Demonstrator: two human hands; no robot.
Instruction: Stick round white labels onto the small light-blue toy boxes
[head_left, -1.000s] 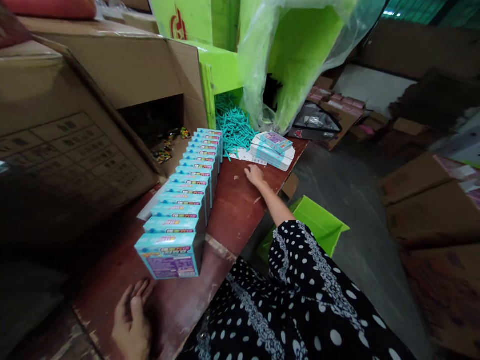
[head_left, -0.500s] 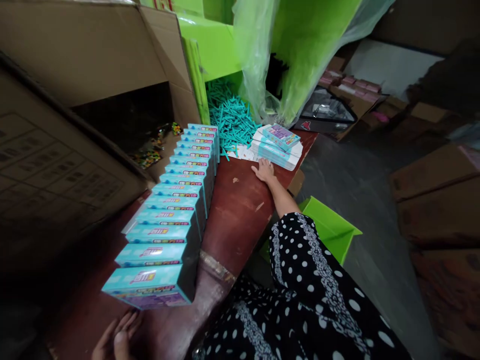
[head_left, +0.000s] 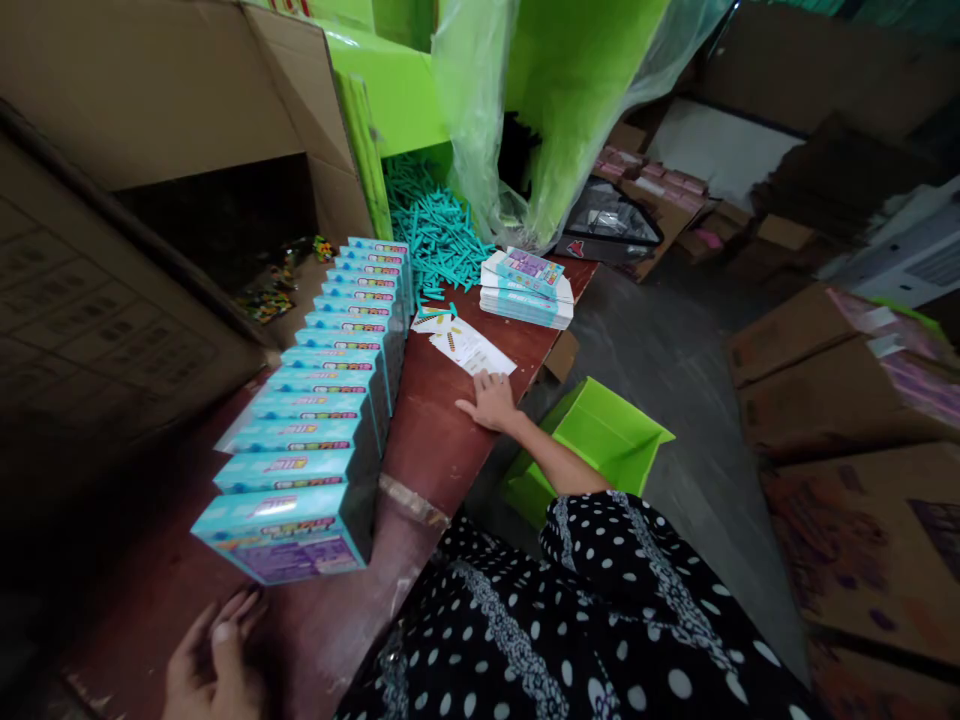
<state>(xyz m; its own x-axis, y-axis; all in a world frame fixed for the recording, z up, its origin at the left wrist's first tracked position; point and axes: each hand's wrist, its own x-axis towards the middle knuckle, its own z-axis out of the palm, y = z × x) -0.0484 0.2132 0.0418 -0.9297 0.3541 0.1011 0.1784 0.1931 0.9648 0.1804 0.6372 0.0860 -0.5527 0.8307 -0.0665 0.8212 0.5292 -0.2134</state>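
Note:
My right hand [head_left: 491,400] lies palm down on the red tabletop, fingers stretched out over the near end of a white printed leaflet [head_left: 480,347]. Another bit of printed paper shows at the leaflet's far end, with a few teal sticks on it. At the lower left, my left hand [head_left: 217,655] rests half curled, thumb apart from the fingers, nothing visible in it. It is close to the front of a long row of teal boxes [head_left: 285,530]. Beyond my right hand sits a stack of flat white and teal cartons [head_left: 525,305], a purple printed piece on top.
A heap of teal sticks [head_left: 442,235] spreads at the table's far end below green bins. An open cardboard box [head_left: 300,300] with small colourful pieces stands at left. Beside the table is a green bin [head_left: 592,430]; large cartons [head_left: 855,530] stand at right.
My right hand has come back from beside the carton stack toward me, and the leaflet now lies drawn out under its fingers. My left hand stays near the row's front. The view has shifted right.

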